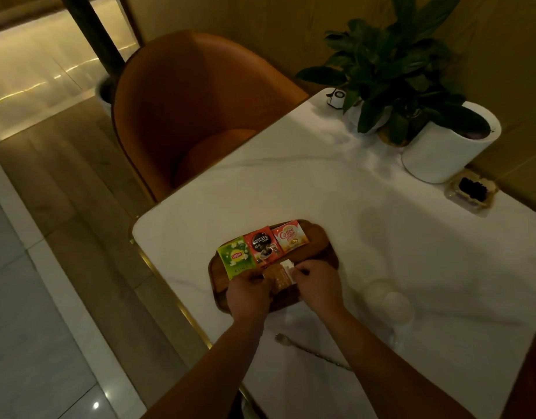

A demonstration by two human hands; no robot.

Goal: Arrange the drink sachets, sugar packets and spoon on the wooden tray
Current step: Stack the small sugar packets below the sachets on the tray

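Spoon (313, 353) on marble table (291, 192); left hand (248, 293), right hand (318, 285): grip pinching sugar packets (280, 278).

My left hand (249, 293) and my right hand (318, 285) are both bare, and so are my wrists and forearms all the way down to the bottom edge of the view. The forearms look broad and widen toward the elbows. The light is dim and warm, so finer marks on my fingers and nails are too small to tell.
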